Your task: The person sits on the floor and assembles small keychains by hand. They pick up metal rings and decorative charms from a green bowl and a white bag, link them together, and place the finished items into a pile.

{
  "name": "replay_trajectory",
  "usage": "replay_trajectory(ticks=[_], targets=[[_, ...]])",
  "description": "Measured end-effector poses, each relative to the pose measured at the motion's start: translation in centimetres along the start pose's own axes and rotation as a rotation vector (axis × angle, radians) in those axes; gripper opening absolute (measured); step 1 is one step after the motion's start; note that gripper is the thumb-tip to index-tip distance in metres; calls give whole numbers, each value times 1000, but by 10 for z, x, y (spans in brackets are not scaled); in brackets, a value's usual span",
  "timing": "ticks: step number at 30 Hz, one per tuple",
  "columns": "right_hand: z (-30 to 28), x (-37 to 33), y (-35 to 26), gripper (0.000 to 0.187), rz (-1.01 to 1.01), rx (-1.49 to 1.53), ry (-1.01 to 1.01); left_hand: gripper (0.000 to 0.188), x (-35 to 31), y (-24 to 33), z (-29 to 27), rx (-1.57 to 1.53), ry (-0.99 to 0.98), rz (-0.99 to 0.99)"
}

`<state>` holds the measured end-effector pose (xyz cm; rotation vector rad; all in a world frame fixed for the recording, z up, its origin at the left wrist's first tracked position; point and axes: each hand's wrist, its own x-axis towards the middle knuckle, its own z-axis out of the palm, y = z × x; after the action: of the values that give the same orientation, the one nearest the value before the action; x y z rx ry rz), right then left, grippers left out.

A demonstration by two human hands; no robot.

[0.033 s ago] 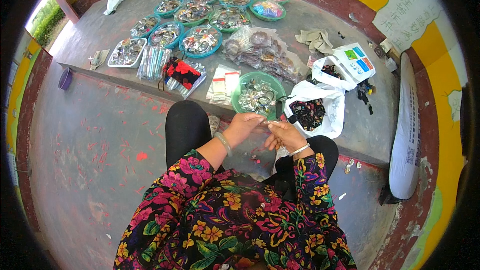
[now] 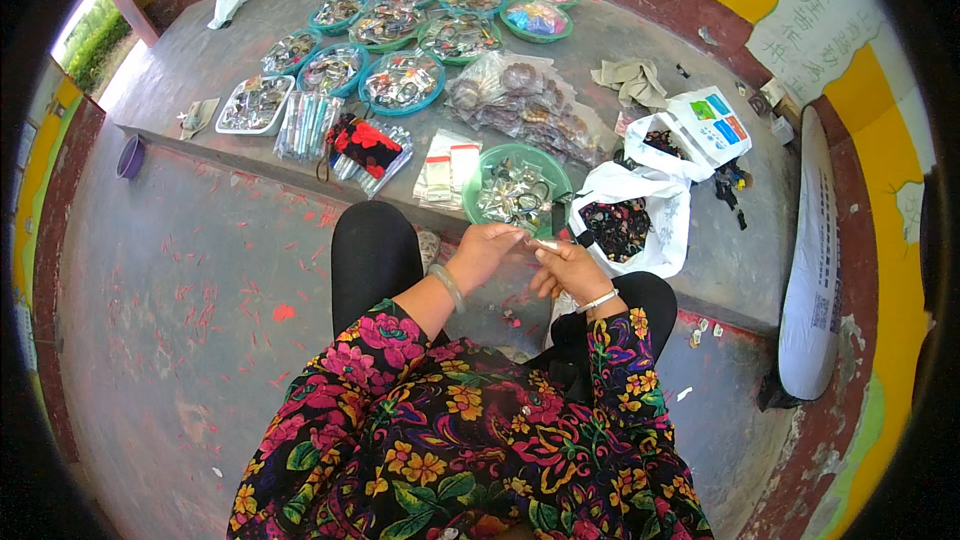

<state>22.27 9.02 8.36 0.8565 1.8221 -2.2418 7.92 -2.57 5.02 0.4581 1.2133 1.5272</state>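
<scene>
My left hand (image 2: 487, 252) and my right hand (image 2: 570, 268) meet above my lap, at the near edge of a green basket (image 2: 562, 177). The fingertips of both are pinched together. A small whitish piece (image 2: 546, 244) shows at the right fingertips; its kind is too small to make out. What the left fingertips pinch is hidden. In the basket just beyond lie several small clear packets (image 2: 513, 190) with shiny and dark bits. To the right, an open white plastic bag (image 2: 668, 230) holds a heap of small dark, colourful pieces (image 2: 615, 228).
Several round baskets (image 2: 441, 90) of packaged small goods stand further back on the raised ledge. Nearer lie a white tray (image 2: 282, 123), bundled pens (image 2: 300, 128), a red-and-black pouch (image 2: 365, 145), white packets (image 2: 446, 170) and a pile of clear bags (image 2: 520, 105). A long wrapped board (image 2: 812, 280) leans right.
The fingertips have shifted slightly, and the whitish piece at the right fingertips shows more plainly. The arms and surrounding goods stay in place.
</scene>
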Motion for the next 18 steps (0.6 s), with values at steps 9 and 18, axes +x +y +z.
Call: replay_trajectory(ticks=[9,18], targets=[[0,10,17,18,-420,-367,458,24,6,-2,-4,37,124,7],[23,7,13,11,-840,-1254,699,25,-7,7,15,423,3,157]])
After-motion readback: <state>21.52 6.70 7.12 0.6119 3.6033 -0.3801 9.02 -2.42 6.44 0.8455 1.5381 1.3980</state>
